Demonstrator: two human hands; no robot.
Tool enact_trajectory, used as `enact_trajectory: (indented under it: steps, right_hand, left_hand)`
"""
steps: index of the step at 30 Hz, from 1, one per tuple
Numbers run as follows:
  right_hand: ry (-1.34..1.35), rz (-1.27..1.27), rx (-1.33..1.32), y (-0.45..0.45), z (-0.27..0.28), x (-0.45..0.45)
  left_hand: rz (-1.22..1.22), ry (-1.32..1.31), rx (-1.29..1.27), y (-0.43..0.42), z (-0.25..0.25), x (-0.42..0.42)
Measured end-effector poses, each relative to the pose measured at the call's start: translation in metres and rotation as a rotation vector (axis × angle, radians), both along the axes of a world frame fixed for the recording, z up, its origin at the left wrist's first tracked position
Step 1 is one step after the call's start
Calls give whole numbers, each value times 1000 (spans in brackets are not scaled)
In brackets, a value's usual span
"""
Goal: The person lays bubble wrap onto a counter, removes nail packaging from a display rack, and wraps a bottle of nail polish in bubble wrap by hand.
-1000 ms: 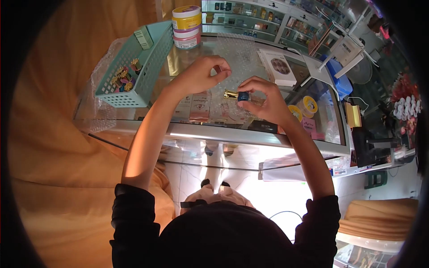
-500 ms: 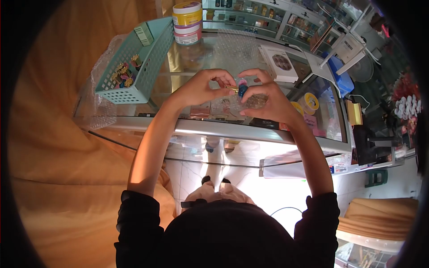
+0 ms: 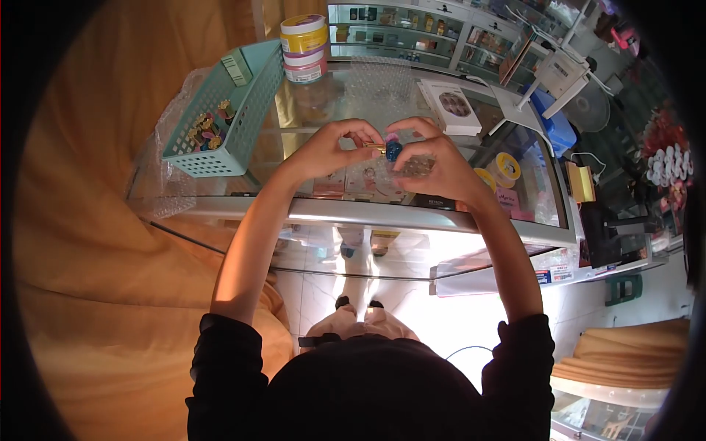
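Observation:
My left hand (image 3: pixel 334 151) pinches the gold end of a small bottle (image 3: pixel 393 151) with a round dark blue body, held sideways above the glass counter. A small pink piece (image 3: pixel 392 137) shows just above the blue part. My right hand (image 3: pixel 437 162) curves around the blue side with its fingers apart. One of its fingertips is close to the blue part; I cannot tell whether they touch. To the left, a mint-green basket (image 3: pixel 246 136) contains several small gold-topped bottles (image 3: pixel 206 134) and a pale green box (image 3: pixel 236 67).
Two stacked tubs (image 3: pixel 304 48) stand behind the basket. Bubble wrap (image 3: pixel 382 81) and a white box (image 3: pixel 451 106) lie on the glass counter (image 3: pixel 316 106). At the right are a white stand (image 3: pixel 515 110) and a blue container (image 3: pixel 553 125). An orange cloth (image 3: pixel 110 294) hangs at left.
The blue bottle has shifted slightly left and shows more clearly between my hands. My right fingers sit a little farther from it. The whole view has moved slightly.

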State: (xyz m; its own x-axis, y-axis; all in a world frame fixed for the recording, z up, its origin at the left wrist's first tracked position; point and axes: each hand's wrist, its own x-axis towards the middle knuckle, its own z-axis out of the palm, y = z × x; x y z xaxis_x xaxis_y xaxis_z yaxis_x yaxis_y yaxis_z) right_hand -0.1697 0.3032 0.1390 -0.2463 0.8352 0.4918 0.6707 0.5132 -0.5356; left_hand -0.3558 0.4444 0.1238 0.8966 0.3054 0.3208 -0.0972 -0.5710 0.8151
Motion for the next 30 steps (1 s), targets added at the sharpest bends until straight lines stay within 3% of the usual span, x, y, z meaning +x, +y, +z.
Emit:
enact_trajectory:
  steps: [10,18,20,22,30]
  right_hand:
    - [-75,22,85,9,-10,4]
    - [76,-25,34,6,-6,-1]
    - [113,-29,-25,5,-8,-1]
    - [212,-28,-97,7,-9,-1]
    - [180,-64,11,5,-7,-8]
  left_hand:
    - [-1,-11,-13,2,-1,0]
    - [27,-22,-53,-6,2,-2]
    - [41,-62,142,-9,3,-3]
    - [40,-49,125,-3,-2,-1]
    - [35,-46,30,-3,-3,1]
